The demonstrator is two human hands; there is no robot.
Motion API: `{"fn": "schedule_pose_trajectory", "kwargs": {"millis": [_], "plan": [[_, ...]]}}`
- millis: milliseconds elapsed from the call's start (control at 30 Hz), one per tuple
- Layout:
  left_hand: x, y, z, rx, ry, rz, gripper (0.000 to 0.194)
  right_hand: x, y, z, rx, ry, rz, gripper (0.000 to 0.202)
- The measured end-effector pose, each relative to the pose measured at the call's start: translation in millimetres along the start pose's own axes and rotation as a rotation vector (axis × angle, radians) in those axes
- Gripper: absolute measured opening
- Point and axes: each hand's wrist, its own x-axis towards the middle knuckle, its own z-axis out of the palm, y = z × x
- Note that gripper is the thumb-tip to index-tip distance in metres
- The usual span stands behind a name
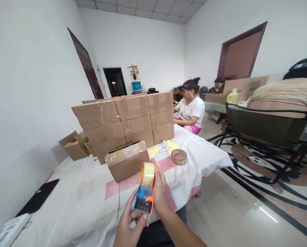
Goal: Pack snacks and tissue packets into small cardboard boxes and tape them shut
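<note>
A tape dispenser [146,190] in orange and blue, loaded with a roll of clear yellowish tape, is held up over the table's near edge. My left hand [132,219] grips its lower end, fingers curled at the dark roller part. Along its right side, my right hand [160,192] is closed around the orange frame near the roll. Just beyond the dispenser lies a cardboard box [130,164] with shiny tape along its top edge. A loose roll of tape [179,157] rests flat on the cloth to the right.
Stacked cardboard boxes [132,120] stand behind the nearer box. An open carton [73,145] sits at the left. A white cloth [86,192] covers the table, with a dark mat [38,197] on it. One person [193,106] sits beyond the table; a chair [269,127] stands right.
</note>
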Motion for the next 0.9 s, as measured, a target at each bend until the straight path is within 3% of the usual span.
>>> {"fn": "schedule_pose_trajectory", "kwargs": {"millis": [233, 467, 900], "plan": [[-3.2, 1.0, -5.2, 0.001, -0.04, 0.035, 0.093, -0.8, -1.2, -1.0, -0.027, -0.012, -0.09, 0.06], [-1.5, -1.4, -12.0, -0.059, -0.143, 0.027, 0.092, -1.2, -5.0, -2.0, -0.013, 0.007, -0.089, 0.059], [-4.2, 0.5, -12.1, -0.046, -0.113, 0.063, 0.086, -1.2, -2.7, -1.4, -0.005, 0.01, -0.1, 0.058]]}}
